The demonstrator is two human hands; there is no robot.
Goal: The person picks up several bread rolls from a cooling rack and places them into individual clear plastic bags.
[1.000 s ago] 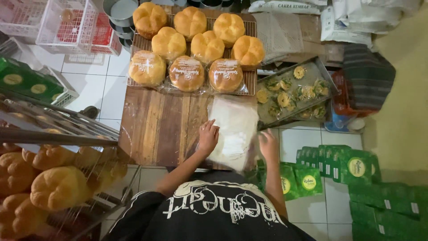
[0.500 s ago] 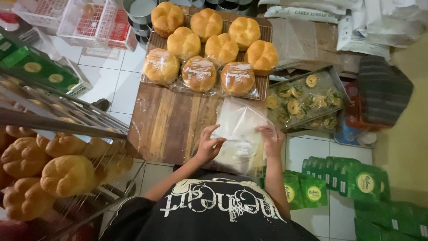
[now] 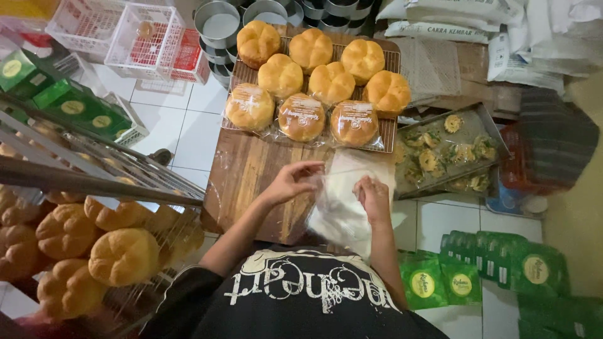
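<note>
- Several bare buns (image 3: 81, 251) sat on a wire rack (image 3: 94, 182) at the near left, probably parked there for cooling and kept off the work area.
- Green boxes (image 3: 69, 103) lay stacked on the floor at the far left, beside white plastic baskets (image 3: 135, 37), apparently as stock set out of the way.
- On the wooden worktop (image 3: 248, 182), a wire cooling tray (image 3: 392, 63) at the far edge carried five unwrapped buns (image 3: 314, 50) behind three wrapped buns (image 3: 301, 116); the wrapped ones sat nearest the person, within easy reach.
- The left hand (image 3: 295, 182) reached forward with the forearm angled up from the near left, wrist low, its fingers (image 3: 313, 168) curled and pinching the upper edge of the clear plastic bags (image 3: 345, 201).
- The clear plastic bags lay in a loose stack on the right part of the worktop, between both hands, the top sheet lifted slightly as if being peeled apart.
- The right hand (image 3: 372, 198) came straight up from the near side, fingers pressed together and bent down, nipping the bag from the right.
- To the right, a metal tray (image 3: 483, 125) of small pastries rested on the floor.
- Green pouches (image 3: 477, 276) stood in rows at the near right.
</note>
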